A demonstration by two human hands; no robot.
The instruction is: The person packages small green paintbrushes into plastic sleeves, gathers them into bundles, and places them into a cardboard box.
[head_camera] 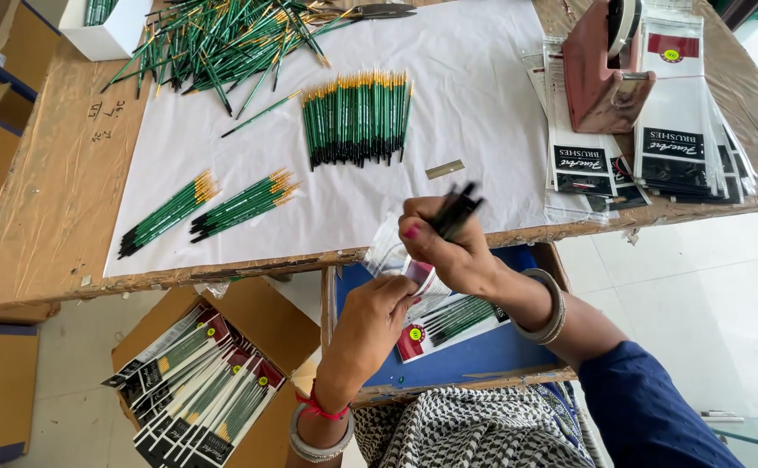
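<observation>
Left hand (377, 310) pinched on clear pouch (393, 253), near table edge (249, 267): thin film, light, slippery, crumples easily; best held at open mouth. Right hand (448, 247) clamped round dark brush bundle (455, 208), probably handles uppermost: stiff, light; grip mid-shaft, spare bristles.
</observation>
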